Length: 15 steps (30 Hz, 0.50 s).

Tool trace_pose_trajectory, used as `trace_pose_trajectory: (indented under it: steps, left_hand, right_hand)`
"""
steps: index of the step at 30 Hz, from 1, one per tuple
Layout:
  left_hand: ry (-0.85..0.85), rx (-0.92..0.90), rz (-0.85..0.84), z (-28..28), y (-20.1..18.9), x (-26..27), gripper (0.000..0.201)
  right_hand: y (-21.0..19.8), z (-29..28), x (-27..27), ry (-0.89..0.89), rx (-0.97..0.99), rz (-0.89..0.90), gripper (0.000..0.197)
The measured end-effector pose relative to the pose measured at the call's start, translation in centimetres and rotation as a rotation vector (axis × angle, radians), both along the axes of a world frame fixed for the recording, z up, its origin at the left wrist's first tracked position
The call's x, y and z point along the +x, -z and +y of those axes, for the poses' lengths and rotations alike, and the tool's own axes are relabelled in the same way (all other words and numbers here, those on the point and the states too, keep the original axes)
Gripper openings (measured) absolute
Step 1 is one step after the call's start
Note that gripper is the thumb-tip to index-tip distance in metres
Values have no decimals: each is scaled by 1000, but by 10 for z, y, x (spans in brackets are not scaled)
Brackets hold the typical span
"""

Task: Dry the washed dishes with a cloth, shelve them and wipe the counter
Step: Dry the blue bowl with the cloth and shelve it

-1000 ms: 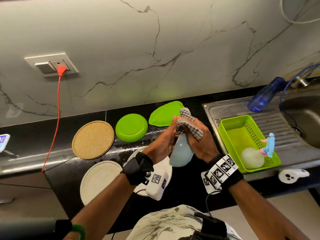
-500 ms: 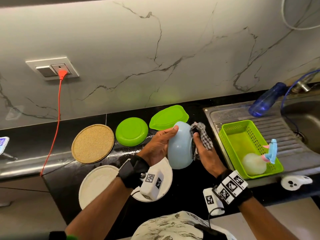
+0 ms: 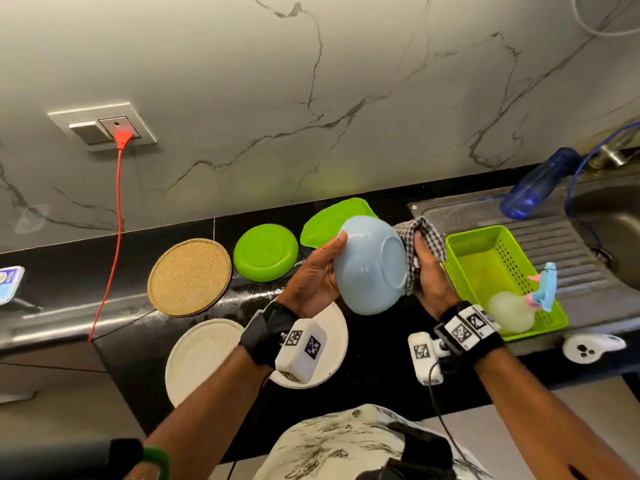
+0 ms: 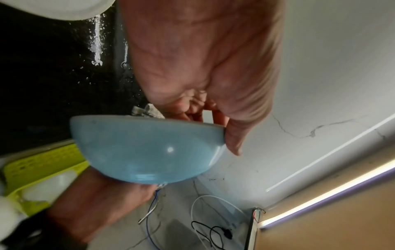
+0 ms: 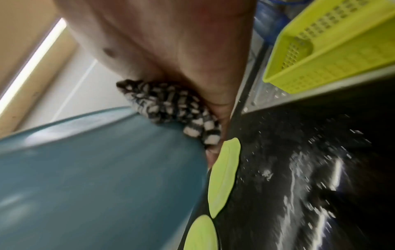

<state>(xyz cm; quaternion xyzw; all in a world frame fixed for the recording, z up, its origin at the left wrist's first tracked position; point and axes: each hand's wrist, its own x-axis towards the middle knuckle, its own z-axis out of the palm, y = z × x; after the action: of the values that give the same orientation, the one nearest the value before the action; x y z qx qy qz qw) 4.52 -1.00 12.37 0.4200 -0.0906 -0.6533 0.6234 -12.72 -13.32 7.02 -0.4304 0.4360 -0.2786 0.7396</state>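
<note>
A light blue bowl [image 3: 370,265] is held in the air above the black counter, tipped on its side with its base ring toward me. My left hand [image 3: 320,271] grips its rim, thumb outside, fingers inside, as the left wrist view shows on the bowl [image 4: 147,150]. My right hand [image 3: 429,275] holds a bunched black-and-white checked cloth [image 3: 420,240] against the bowl's right side near the base. In the right wrist view the cloth [image 5: 171,110] is pressed between the palm and the bowl [image 5: 96,169].
On the wet counter [image 5: 310,169] lie a round green plate [image 3: 266,252], a leaf-shaped green plate [image 3: 325,220], a cork mat [image 3: 189,277] and two white plates [image 3: 204,358]. A green basket [image 3: 464,251] sits on the drainboard beside a blue bottle [image 3: 540,183]. An orange cable [image 3: 114,237] hangs left.
The bowl has turned from edge-on to base toward me. The cloth and my right hand have slid from over its top to its right side.
</note>
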Motion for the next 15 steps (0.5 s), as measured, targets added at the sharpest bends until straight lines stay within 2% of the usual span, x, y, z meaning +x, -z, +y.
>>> trace_pose_trajectory:
  steps: [3,5,6,8,9,11,13,15]
  left_hand:
    - [-103,41,20,-8,2,4,55]
    - [-131,38,26,-14,4,4,50]
    - [-141,28,36,-17,5,3,43]
    - [-163,17,63,-23,9,0,37]
    - [-171,12,73,-25,9,-2,44]
    - [-182,7,115,-29,12,-5,64]
    - [-164,14,156,-31,9,-8,78]
    - [-94,20,204,-30,3,-11,80]
  right_hand:
    - [9,28,0,54,68,-38,86]
    - [17,45,2,41,40,-53,95]
    - [14,54,4,15,4,-38,91]
    - [9,73,8,-58,-109,-6,70]
    - [5,80,10,-82,-190,14,63]
    - [-3,89,15,-105,-435,66,73]
    - [-12,96,20,-159,-798,183,80]
    - [-15,91,21,-233,-1136,353,72]
